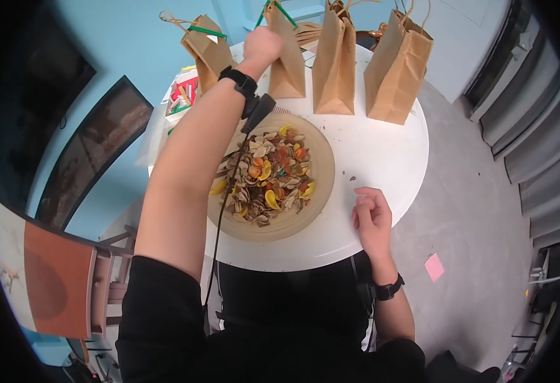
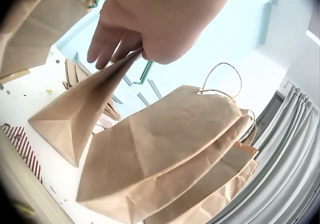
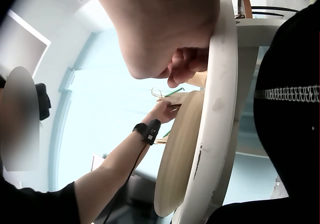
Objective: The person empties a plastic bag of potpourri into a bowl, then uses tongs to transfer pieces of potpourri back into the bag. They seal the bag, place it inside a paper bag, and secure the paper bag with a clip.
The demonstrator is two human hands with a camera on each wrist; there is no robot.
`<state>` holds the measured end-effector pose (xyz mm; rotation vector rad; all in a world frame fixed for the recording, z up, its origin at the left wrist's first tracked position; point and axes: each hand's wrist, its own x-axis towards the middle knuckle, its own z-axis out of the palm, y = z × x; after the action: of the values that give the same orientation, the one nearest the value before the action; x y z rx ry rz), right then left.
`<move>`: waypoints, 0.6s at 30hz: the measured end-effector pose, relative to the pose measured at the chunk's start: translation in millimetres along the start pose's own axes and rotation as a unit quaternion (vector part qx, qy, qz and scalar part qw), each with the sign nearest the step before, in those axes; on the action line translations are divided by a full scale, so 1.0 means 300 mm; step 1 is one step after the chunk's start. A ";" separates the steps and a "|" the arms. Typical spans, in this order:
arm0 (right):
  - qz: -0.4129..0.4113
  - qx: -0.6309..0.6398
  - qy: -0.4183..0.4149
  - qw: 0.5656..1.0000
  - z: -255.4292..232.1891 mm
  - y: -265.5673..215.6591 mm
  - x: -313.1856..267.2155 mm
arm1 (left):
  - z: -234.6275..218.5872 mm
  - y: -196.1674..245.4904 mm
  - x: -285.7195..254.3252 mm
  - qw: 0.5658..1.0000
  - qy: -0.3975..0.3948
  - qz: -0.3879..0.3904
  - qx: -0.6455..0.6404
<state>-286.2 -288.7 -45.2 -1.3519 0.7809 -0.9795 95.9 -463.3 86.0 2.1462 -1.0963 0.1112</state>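
My left hand (image 1: 263, 46) grips the folded top of a brown paper bag (image 1: 287, 73), the second from the left in a row at the table's far side. In the left wrist view, its fingers (image 2: 107, 46) lie behind the bag's upper edge. A green strip (image 2: 144, 73) sticks out at that edge beside the palm. Near the front right of the table, my right hand (image 1: 374, 220) rests with loosely curled fingers and holds nothing. Between the hands lies a wide round tray (image 1: 321, 156) with a heap of dried petals and shavings (image 1: 264, 150), some yellow and orange.
Leftmost stands another paper bag (image 1: 208, 54) with a green strip (image 1: 207, 30) across its top. Two more bags with twisted handles, a middle one (image 1: 334, 70) and a right one (image 1: 395, 70), stand right of the gripped bag. A small box (image 1: 181, 96) sits behind my left forearm.
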 end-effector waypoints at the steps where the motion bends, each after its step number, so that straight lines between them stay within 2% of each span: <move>1: 0.001 -0.003 0.002 1.000 -0.003 -0.001 -0.003 | -0.028 0.009 -0.019 0.999 0.026 0.022 0.027; 4: -0.016 -0.001 0.008 1.000 -0.006 0.014 -0.002 | -0.107 -0.022 0.006 0.988 0.105 0.077 0.087; 6: -0.016 -0.004 0.003 1.000 -0.012 0.017 -0.003 | -0.213 -0.043 0.038 0.952 0.189 0.167 0.176; 8: -0.020 -0.006 -0.004 1.000 -0.015 0.015 0.000 | -0.413 -0.031 0.049 0.967 0.150 0.159 0.131; 9: -0.020 -0.008 -0.005 1.000 -0.014 0.015 -0.001 | -0.514 0.003 0.015 0.978 0.140 0.132 0.079; 10: -0.019 -0.010 -0.007 1.000 -0.012 0.016 -0.003 | -0.616 0.036 -0.052 0.986 0.130 0.103 0.026; 12: -0.029 -0.016 -0.011 0.999 -0.010 0.013 -0.004 | -0.789 0.079 -0.199 0.953 0.236 0.186 0.039; 13: -0.032 -0.020 -0.009 0.999 -0.009 0.013 -0.006 | -0.862 0.077 -0.267 0.958 0.162 0.191 -0.141; 14: -0.033 -0.022 -0.008 0.999 -0.010 0.013 -0.007 | -0.952 -0.003 -0.263 0.958 0.210 0.182 -0.070; 15: -0.037 -0.015 -0.009 0.999 -0.011 0.010 -0.005 | -1.027 -0.006 -0.347 0.950 0.184 0.222 -0.116; 16: -0.040 -0.009 -0.008 0.999 -0.012 0.006 -0.004 | -1.099 0.002 -0.433 0.958 0.203 0.190 -0.067; 18: -0.039 0.022 -0.005 0.999 -0.018 0.006 -0.006 | -1.166 0.023 -0.631 0.943 0.229 0.214 -0.113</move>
<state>-291.8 -289.3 -47.5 -1.3571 0.6999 -1.0430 51.2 -118.2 278.5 1.5413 -1.2031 0.6233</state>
